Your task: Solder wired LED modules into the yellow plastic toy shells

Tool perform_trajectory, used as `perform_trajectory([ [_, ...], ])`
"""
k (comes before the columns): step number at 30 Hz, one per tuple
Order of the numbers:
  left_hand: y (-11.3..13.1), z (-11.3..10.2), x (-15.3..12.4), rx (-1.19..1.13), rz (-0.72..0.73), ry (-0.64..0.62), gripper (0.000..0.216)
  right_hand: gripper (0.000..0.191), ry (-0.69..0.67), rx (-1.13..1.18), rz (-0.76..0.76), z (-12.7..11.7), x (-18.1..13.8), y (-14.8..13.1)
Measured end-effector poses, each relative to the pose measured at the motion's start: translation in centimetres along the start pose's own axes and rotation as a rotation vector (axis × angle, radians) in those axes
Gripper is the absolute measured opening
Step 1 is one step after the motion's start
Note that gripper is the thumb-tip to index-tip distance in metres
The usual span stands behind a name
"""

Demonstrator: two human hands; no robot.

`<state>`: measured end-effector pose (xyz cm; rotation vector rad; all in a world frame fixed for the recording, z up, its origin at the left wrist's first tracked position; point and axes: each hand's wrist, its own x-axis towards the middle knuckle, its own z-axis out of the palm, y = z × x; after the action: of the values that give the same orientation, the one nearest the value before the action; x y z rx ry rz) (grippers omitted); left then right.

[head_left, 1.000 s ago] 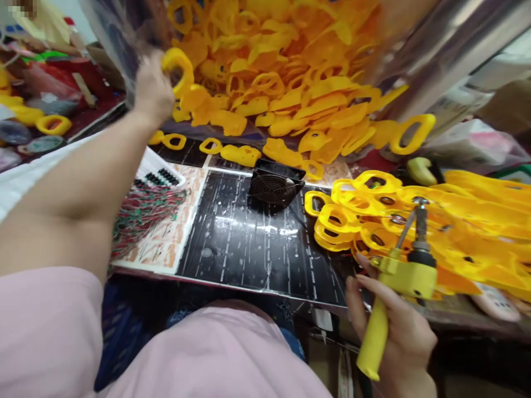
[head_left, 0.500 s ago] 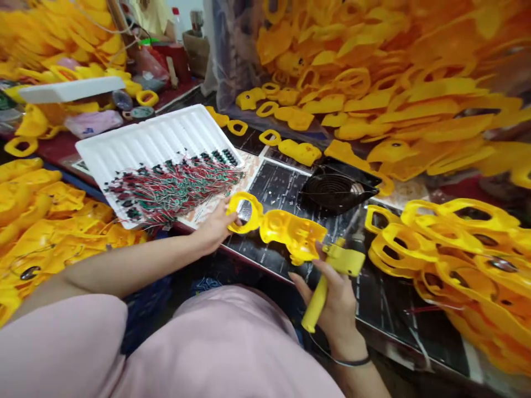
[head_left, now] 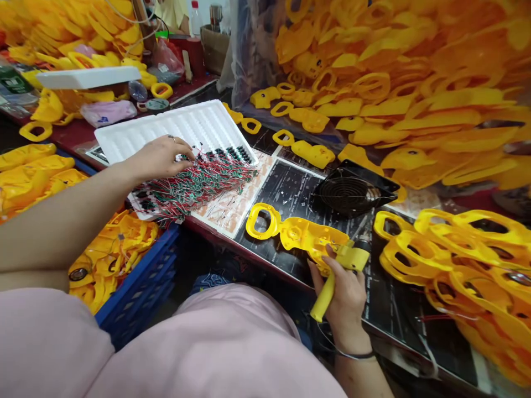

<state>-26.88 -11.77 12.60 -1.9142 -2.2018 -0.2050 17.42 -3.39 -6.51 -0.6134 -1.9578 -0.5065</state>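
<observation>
My left hand (head_left: 166,156) is over the white foam tray (head_left: 161,124), its fingers bent down among the bundled red, white and green wires (head_left: 199,185) with small black ends. The fingertips close in on the wires; what they pinch, if anything, is too small to make out. In my right hand (head_left: 346,293) is a yellow hot glue gun (head_left: 350,257), its handle slanting down to the left. Beside the gun lies a yellow plastic shell (head_left: 296,232) with a ring-shaped end, inner side up, on the black work surface. My right fingertips are close to the shell's right end.
A black fan (head_left: 352,188) lies behind the shell. Stacked yellow shells (head_left: 468,260) stand at the right, and a large heap (head_left: 406,94) fills the back. To my left, a blue crate (head_left: 136,282) holds more shells. Another person's yellow clothing (head_left: 172,14) shows at the far back.
My left hand has let go of the shell's ring end and moved left to the wires in the foam tray. The shell now lies on the surface; my right hand still holds the glue gun.
</observation>
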Motion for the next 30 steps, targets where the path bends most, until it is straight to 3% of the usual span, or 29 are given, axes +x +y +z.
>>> perform_trajectory([
  [4,0.5,2.5,1.0,-0.063,0.003,-0.051,0.019,0.028,-0.017,0.008,0.012,0.0,0.0,-0.1],
  [6,0.8,2.4,0.9,-0.126,-0.032,-0.031,0.023,0.028,-0.034,0.015,0.014,-0.2,0.1,-0.2],
  [8,0.5,1.1,0.6,-0.222,-0.119,0.12,0.032,0.026,-0.043,0.02,0.028,-0.5,0.3,-0.2],
  [12,-0.7,-3.0,0.6,-0.339,-0.262,0.623,0.042,0.028,-0.023,0.036,0.052,-1.1,0.8,0.0],
  [14,0.0,-4.8,0.9,-0.355,-0.22,0.754,0.044,0.032,-0.022,0.043,0.061,-1.3,1.1,0.1],
  [16,2.1,-6.0,1.3,-0.388,-0.152,0.768,0.038,0.035,-0.017,0.047,0.063,-1.4,1.5,0.1],
  [18,5.3,-6.2,1.8,-0.476,-0.046,0.682,0.03,0.035,-0.004,0.053,0.065,-1.5,2.0,0.0],
  [20,8.8,-5.5,2.6,-0.566,0.112,0.498,0.031,0.034,0.0,0.077,0.092,-1.7,2.7,-0.4],
  [23,13.8,-2.8,4.3,-0.635,0.345,0.123,0.03,0.034,0.008,0.171,0.19,-1.9,4.1,-1.2],
  [26,17.9,0.7,6.3,-0.64,0.491,-0.206,0.015,0.033,0.051,0.278,0.239,-1.6,5.4,-1.8],
  [28,20.1,2.6,7.1,-0.583,0.562,-0.267,0.013,0.031,0.068,0.306,0.238,-1.1,6.2,-1.7],
  [30,21.9,3.8,7.2,-0.473,0.63,-0.202,0.021,0.027,0.07,0.3,0.244,-0.5,6.6,-1.4],
])
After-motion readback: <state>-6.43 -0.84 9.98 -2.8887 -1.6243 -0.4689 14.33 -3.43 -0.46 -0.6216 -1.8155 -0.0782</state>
